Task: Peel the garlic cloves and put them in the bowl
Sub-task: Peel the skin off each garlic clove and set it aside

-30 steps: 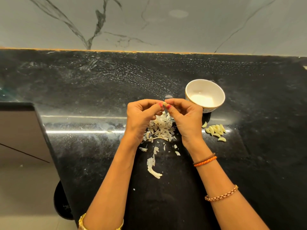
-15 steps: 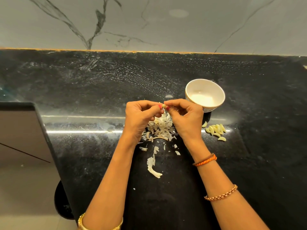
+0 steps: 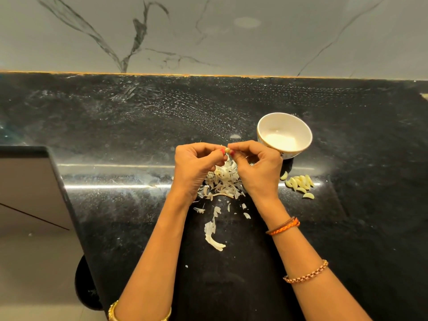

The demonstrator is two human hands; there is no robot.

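A small garlic clove (image 3: 227, 150) is pinched between the fingertips of my left hand (image 3: 195, 169) and my right hand (image 3: 257, 169), held above a heap of white garlic skins (image 3: 223, 181). Only the clove's tip shows between the fingers. The white bowl (image 3: 284, 135) stands just right of my right hand and looks empty. A cluster of several peeled cloves (image 3: 300, 183) lies on the counter in front of the bowl.
The black stone counter (image 3: 139, 126) runs back to a grey marble wall. Loose skin scraps (image 3: 213, 232) lie nearer me between my forearms. The counter's cut-out edge (image 3: 64, 195) drops to the floor at the left.
Both hands have stayed over the skin heap, fingertips shifting slightly on the clove. Nothing else has moved.
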